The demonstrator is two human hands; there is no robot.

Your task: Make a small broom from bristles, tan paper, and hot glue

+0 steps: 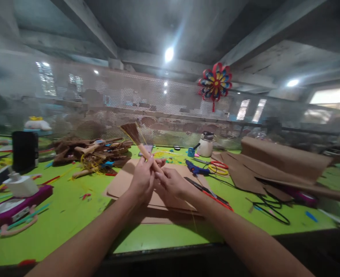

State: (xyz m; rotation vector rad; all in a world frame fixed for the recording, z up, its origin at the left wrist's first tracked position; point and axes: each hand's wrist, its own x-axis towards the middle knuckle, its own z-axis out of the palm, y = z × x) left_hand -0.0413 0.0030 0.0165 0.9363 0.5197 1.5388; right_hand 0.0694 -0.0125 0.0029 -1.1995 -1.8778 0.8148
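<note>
A small brush-like piece (131, 133), with a fan of brown bristles edged in yellow and a tan rolled handle, slants up to the left. My left hand (143, 175) is closed around its handle. Lower on that handle, the fingers of my right hand (170, 180) are closed on the tan end. Both hands meet above a stack of brown cardboard sheets (120, 184) on the green table. Right of my right hand lie red-handled scissors (216, 198) and a blue glue gun (195, 167).
Brown paper scraps (95, 152) heap up at the left, near a purple power strip (17, 206) with a white plug and a black phone (25, 151). Folded brown paper (285, 161) fills the right. A white jug (206, 144) stands behind yellow-handled scissors (218, 169), before a perforated screen (158, 104).
</note>
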